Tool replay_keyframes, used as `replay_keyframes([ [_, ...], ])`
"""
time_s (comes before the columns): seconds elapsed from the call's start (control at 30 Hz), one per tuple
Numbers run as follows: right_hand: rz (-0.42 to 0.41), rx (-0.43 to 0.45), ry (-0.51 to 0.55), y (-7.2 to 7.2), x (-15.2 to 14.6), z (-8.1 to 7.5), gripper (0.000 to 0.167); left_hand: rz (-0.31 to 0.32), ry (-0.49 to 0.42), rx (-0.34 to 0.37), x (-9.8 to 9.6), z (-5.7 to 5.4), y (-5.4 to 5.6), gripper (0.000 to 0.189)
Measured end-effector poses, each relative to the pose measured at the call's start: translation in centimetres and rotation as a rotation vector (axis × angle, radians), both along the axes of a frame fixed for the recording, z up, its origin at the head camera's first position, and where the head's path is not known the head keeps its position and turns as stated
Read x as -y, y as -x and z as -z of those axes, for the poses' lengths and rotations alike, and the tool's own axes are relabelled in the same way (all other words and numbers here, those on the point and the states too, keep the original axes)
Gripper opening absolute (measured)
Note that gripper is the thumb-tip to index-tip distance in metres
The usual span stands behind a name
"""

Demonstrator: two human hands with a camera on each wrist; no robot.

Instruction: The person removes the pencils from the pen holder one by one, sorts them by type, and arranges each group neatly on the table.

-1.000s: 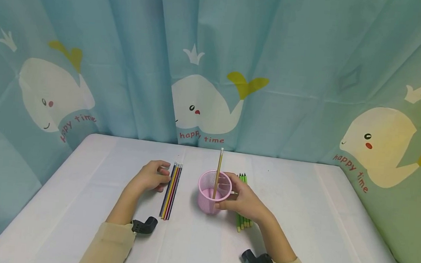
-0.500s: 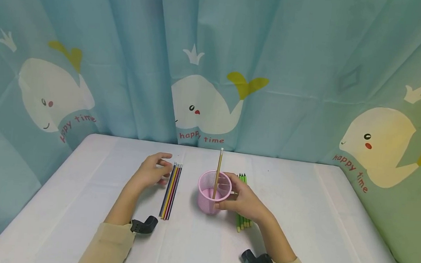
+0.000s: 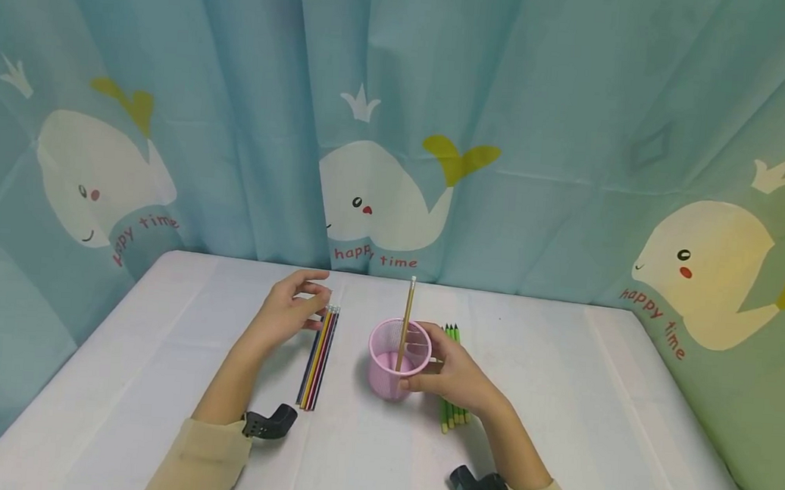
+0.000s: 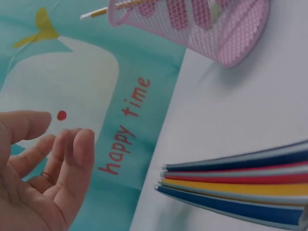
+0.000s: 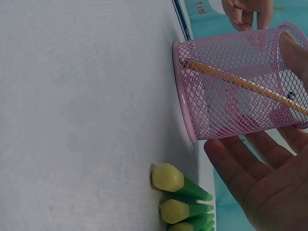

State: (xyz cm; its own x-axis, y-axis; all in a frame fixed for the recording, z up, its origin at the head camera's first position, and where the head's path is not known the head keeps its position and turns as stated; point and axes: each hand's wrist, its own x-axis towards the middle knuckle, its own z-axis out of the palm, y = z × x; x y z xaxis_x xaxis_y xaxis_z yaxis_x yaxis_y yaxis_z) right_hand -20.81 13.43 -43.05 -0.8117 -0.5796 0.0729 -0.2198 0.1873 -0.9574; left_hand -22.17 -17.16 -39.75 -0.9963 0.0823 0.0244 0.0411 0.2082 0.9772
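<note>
My right hand [image 3: 455, 371] grips the rim and side of a pink mesh pencil cup [image 3: 383, 381], which stands upright on the table. A single yellow pencil [image 5: 240, 82] leans inside it, eraser end up. My left hand [image 3: 287, 312] hovers by the far, eraser ends of a row of striped pencils [image 3: 319, 361] in blue, yellow and red. In the left wrist view its fingers [image 4: 83, 149] are loosely bent, with nothing between them, apart from the pencils.
Several green pencils [image 3: 454, 412] lie beside the cup, partly behind my right hand, their points facing away. The white tabletop [image 3: 579, 410] ends at a blue curtain [image 3: 544, 233] printed with whales.
My left hand has lifted off the side of the striped pencils and moved forward toward their far ends. The right hand, cup and pencils have stayed put.
</note>
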Motion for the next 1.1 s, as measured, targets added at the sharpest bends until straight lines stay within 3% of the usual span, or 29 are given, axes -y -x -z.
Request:
replay_keyframes([
  [0.27,0.001,-0.001,-0.002,0.0,0.0,0.0,0.084,0.037,-0.093,-0.013,-0.6,-1.1,-0.5,0.043],
  [0.6,0.003,0.001,-0.003,0.0,0.0,0.2,0.083,0.103,-0.093,-0.064,-1.7,-1.8,-1.0,0.042],
  [0.87,0.014,-0.009,-0.005,0.1,0.1,0.3,0.083,0.205,0.065,-0.180,-3.4,-2.2,-1.9,0.041],
  [1.1,0.015,-0.016,-0.001,0.2,0.1,0.4,0.082,0.237,0.157,-0.263,-4.9,-2.4,-2.7,0.038],
])
